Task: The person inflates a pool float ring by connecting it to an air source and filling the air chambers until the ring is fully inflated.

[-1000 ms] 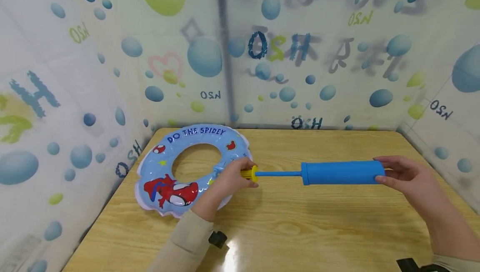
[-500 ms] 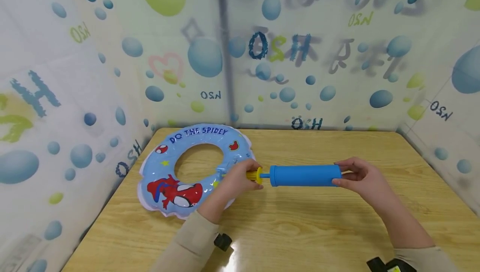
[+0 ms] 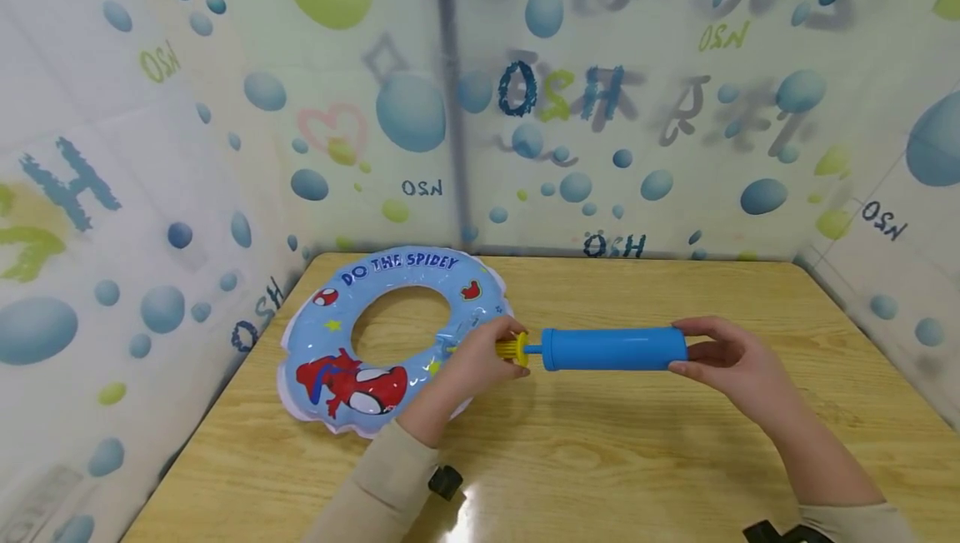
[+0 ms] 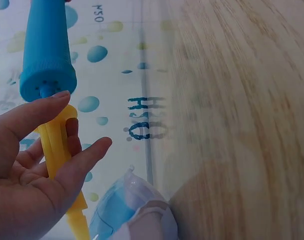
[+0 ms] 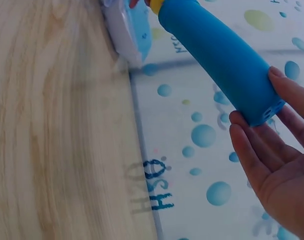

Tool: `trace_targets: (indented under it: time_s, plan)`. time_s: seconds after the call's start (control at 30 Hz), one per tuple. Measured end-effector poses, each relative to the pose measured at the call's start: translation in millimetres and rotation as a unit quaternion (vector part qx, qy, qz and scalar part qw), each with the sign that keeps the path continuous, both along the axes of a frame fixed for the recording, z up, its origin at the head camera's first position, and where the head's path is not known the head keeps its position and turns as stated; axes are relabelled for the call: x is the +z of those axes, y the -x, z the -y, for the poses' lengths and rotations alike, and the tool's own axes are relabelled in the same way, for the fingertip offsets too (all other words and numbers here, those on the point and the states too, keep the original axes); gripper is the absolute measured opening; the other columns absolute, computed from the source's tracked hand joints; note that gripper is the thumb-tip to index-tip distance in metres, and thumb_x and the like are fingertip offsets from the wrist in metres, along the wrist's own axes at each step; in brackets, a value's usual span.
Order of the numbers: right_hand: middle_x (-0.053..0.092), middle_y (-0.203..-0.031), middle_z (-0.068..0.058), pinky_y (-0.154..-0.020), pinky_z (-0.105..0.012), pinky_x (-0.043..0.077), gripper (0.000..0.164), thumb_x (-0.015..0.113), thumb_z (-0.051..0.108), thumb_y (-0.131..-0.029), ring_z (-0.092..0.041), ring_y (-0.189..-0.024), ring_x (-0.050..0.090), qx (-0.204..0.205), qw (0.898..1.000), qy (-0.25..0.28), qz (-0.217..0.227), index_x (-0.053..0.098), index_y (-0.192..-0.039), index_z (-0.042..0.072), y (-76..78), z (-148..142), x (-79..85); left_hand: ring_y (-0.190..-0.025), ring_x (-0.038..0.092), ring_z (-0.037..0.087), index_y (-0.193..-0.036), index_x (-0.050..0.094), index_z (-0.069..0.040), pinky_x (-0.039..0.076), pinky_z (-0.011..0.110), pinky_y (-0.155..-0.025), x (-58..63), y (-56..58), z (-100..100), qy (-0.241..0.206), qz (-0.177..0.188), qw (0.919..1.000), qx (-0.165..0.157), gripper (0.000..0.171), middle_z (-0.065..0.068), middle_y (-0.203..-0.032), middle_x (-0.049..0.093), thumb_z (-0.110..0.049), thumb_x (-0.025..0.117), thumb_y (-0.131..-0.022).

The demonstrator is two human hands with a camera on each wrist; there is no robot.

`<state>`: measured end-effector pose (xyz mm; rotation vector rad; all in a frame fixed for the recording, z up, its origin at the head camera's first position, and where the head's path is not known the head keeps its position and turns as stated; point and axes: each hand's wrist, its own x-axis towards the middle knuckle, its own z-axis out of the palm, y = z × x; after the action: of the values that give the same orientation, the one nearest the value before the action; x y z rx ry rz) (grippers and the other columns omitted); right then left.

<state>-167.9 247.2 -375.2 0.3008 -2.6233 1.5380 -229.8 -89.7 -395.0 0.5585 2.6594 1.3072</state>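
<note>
A blue hand pump (image 3: 615, 349) lies level between my two hands, above the table. My left hand (image 3: 480, 356) grips its yellow handle (image 4: 54, 145), whose narrow nozzle end points toward the swim ring. At the pump's other end, my right hand (image 3: 723, 360) pinches the blue barrel (image 5: 226, 60) between thumb and fingertips. Only a short bit of the blue rod (image 3: 533, 349) shows between handle and barrel. The inflated light-blue swim ring (image 3: 315, 326) with a red cartoon figure rests at the left, partly hidden by my left hand. Whether the nozzle sits in the ring's valve, I cannot tell.
The wooden table (image 3: 637, 460) spreads under both hands. A sheet printed with blue and green bubbles (image 3: 573, 186) rises behind its back edge and along both sides. Dark camera mounts (image 3: 446, 482) sit at the wrists.
My right hand has moved left, sliding the barrel over the rod toward the yellow handle. Since half a second ago the pump has hardly moved. My left hand has shifted only slightly right.
</note>
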Motion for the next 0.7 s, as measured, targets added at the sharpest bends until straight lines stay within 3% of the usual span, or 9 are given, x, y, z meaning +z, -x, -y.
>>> trace_targets:
  time_s: [0.17, 0.5, 0.7]
  plan:
    - [0.056, -0.118, 0.017, -0.073, -0.024, 0.054, 0.048, 0.07, 0.018, -0.091, -0.002, -0.096, 0.062, -0.013, 1.0, 0.004, -0.016, 0.055, -0.135, 0.009, -4.3, -21, 2.2, -0.101, 0.058, 0.025, -0.122, 0.059, -0.009, 0.051, 0.038, -0.088, 2.1, -0.2, 3, 0.003, 0.008, 0.9999, 0.012, 0.048, 0.011, -0.116, 0.061, -0.007, 0.081, -0.08]
    - [0.058, -0.119, 0.018, -0.073, -0.019, 0.053, 0.049, 0.066, 0.005, -0.093, 0.001, -0.096, 0.062, -0.021, 0.999, 0.022, -0.03, 0.053, -0.139, 0.012, -16.0, -57, 2.1, -0.098, 0.058, 0.025, -0.121, 0.058, -0.007, 0.052, 0.036, -0.085, 2.3, -0.1, 13, -0.001, 0.001, 0.9999, 0.013, 0.048, 0.012, -0.114, 0.061, -0.006, 0.081, -0.079]
    - [0.055, -0.119, 0.018, -0.071, -0.017, 0.052, 0.051, 0.066, 0.002, -0.092, 0.003, -0.094, 0.061, -0.043, 0.997, 0.005, -0.057, 0.052, -0.14, 0.013, -22.5, -70, 1.2, -0.094, 0.059, 0.024, -0.12, 0.058, -0.003, 0.054, 0.03, -0.078, 2.7, -1.4, 20, -0.01, -0.013, 0.9997, 0.015, 0.048, 0.012, -0.111, 0.06, -0.003, 0.082, -0.078]
